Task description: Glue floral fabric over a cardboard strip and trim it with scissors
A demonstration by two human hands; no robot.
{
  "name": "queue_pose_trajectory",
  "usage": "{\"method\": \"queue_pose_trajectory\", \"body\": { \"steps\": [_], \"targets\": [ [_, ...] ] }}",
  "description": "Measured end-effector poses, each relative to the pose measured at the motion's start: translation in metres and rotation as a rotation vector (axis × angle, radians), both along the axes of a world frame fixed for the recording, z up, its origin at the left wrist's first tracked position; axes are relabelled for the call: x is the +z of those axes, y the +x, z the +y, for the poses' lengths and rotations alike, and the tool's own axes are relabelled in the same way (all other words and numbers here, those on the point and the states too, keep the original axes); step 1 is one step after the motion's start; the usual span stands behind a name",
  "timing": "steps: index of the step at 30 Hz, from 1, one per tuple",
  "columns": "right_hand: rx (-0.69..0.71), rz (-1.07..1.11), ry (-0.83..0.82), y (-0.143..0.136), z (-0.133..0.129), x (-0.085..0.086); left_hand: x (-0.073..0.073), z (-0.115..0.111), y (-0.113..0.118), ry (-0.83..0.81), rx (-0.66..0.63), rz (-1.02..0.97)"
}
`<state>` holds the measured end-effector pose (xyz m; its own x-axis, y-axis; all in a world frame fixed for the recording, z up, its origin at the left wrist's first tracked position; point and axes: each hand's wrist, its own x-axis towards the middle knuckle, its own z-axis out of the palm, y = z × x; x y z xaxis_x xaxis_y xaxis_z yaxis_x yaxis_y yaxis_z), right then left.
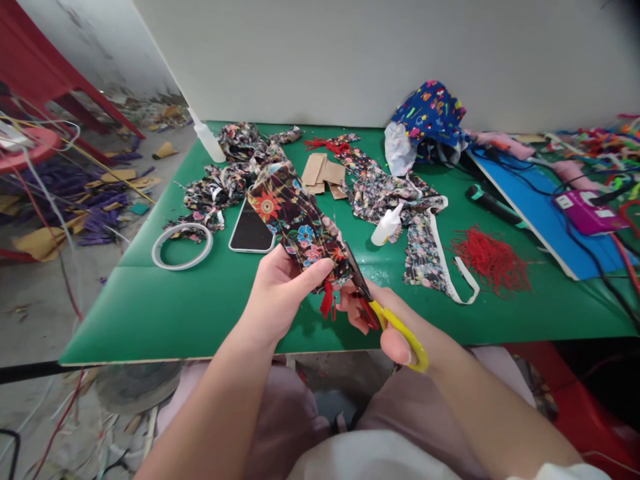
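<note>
My left hand (283, 283) grips a dark floral fabric strip (300, 220) near its lower end, thumb on top, above the table's front edge. A red tassel (327, 301) hangs from that end. In my right hand (385, 320) is a pair of scissors (400, 327) with yellow and red handles. The blades lie along the right edge of the strip; whether cloth sits between them I cannot make out. Behind the strip lies a phone (253, 227) with a dark screen, partly covered. A small white glue bottle (387, 225) leans on more floral fabric (373, 190) to the right.
On the green table (240, 313) are a roll of white tape (182, 248), brown cardboard pieces (323, 173), a second bottle (207, 139), crumpled floral fabric (225, 180) and red threads (493, 260). At right lie a blue board (520, 207), a purple device (590, 212) and cables.
</note>
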<state>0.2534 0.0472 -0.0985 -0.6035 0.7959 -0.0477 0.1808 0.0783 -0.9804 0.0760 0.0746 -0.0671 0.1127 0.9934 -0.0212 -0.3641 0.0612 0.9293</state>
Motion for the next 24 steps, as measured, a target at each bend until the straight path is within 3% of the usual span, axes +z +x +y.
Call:
{"method": "queue_pose_trajectory", "body": {
  "steps": [4,8,14,24],
  "targets": [
    [-0.054,0.122,-0.08,0.002,-0.003,0.011,0.0,0.0,0.0,-0.007,0.007,0.016],
    [-0.12,0.138,-0.069,-0.002,-0.007,0.012,0.0,0.0,0.0,0.001,0.0,0.018],
    [-0.161,0.122,-0.07,-0.005,-0.01,0.008,0.001,0.0,0.0,0.008,-0.008,-0.006],
    [-0.227,0.037,-0.165,-0.01,-0.01,0.02,0.0,0.0,-0.001,0.011,0.001,0.004]
  ]
}}
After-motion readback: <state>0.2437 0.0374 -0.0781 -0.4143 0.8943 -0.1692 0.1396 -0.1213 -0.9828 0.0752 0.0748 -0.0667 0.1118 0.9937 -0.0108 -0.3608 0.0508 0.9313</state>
